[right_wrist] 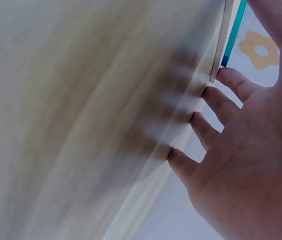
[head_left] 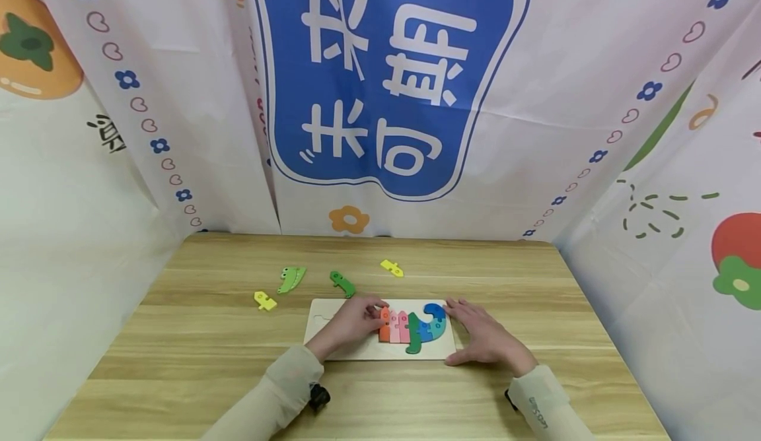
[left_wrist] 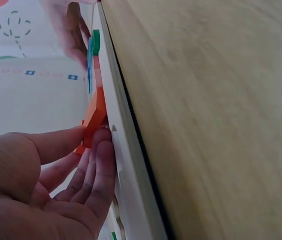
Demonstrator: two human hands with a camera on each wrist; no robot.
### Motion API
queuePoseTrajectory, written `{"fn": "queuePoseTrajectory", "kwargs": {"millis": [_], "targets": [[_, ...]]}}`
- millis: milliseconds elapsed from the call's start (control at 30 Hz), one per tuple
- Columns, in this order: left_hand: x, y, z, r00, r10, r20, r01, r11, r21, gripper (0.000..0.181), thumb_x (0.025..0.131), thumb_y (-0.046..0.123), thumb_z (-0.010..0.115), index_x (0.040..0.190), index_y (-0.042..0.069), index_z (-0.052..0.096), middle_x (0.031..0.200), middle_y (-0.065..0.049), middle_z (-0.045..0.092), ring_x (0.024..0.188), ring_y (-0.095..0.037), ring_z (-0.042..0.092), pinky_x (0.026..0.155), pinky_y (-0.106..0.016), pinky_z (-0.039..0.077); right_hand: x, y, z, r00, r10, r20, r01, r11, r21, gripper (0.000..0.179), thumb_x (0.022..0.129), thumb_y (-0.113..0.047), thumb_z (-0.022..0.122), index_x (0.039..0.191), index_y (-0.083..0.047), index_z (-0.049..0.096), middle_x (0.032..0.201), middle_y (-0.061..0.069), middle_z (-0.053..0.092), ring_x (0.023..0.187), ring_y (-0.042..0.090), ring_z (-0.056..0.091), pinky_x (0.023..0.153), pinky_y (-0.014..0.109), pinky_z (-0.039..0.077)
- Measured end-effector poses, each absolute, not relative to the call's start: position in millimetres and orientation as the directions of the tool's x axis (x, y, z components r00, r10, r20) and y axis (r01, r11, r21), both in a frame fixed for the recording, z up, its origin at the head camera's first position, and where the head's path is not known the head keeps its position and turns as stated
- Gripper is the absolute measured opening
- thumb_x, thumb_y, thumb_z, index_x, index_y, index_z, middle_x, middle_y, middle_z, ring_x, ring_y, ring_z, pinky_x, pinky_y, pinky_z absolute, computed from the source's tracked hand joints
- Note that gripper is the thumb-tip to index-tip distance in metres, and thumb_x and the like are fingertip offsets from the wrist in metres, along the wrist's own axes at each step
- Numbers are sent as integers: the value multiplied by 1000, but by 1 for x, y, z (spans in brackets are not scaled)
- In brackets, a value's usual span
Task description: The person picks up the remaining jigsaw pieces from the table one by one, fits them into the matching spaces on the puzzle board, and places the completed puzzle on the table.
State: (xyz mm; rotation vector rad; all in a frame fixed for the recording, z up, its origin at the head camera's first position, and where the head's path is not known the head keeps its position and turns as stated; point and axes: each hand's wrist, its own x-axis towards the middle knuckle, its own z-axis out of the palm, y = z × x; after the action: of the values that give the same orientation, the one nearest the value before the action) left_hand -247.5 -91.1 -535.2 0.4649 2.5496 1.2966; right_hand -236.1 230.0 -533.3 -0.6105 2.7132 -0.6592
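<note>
A pale wooden puzzle board [head_left: 362, 352] lies near the middle of the table. My left hand [head_left: 351, 324] pinches an orange puzzle piece [left_wrist: 97, 110] between thumb and fingers, over the row's left end. In the left wrist view that piece leans up, tilted from the board. To its right sit pink pieces [head_left: 404, 330], a green leg piece [head_left: 414, 339] and a curled blue tail piece [head_left: 436, 311]. My right hand [head_left: 484, 337] spreads around the board's right edge, thumb at the near corner, index fingertip at the far one. Its other fingertips [right_wrist: 178, 156] touch down beside the board.
Beyond the board lie a green crocodile head piece [head_left: 290, 280], a green leg-shaped piece [head_left: 341, 284] and a yellow piece [head_left: 392, 268]. Another yellow piece [head_left: 264, 301] lies to the left. A printed curtain [head_left: 208, 98] hangs behind the wooden table [head_left: 196, 335].
</note>
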Motion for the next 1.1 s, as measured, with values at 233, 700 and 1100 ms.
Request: {"fn": "queuePoseTrajectory", "kwargs": {"millis": [233, 700, 1100], "targets": [[-245, -87, -533, -929, 361, -78, 162, 589, 792, 31, 94, 5, 74, 125, 3, 72, 94, -1, 64, 85, -14, 56, 75, -28, 52, -236, 230, -534, -871, -460, -173, -327, 805, -495, 108, 74, -52, 90, 159, -9, 41, 170, 12, 27, 158, 42, 18, 127, 63, 14], [-242, -91, -529, -910, 388, -149, 132, 610, 781, 51, 84, 7, 85, 130, 1, 67, 95, -3, 65, 81, -14, 59, 73, -28, 54, -237, 231, -536, -868, -466, -171, -336, 805, -489, 108, 74, -54, 90, 159, -9, 40, 170, 12, 28, 158, 42, 18, 127, 64, 14], [-244, -93, -530, -902, 405, -151, 143, 609, 780, 52, 85, 11, 86, 132, 3, 66, 99, -3, 67, 86, -13, 61, 77, -30, 56, -237, 232, -535, -864, -478, -161, -352, 799, -487, 109, 75, -55, 89, 159, -9, 39, 170, 13, 27, 158, 42, 19, 127, 64, 15]]}}
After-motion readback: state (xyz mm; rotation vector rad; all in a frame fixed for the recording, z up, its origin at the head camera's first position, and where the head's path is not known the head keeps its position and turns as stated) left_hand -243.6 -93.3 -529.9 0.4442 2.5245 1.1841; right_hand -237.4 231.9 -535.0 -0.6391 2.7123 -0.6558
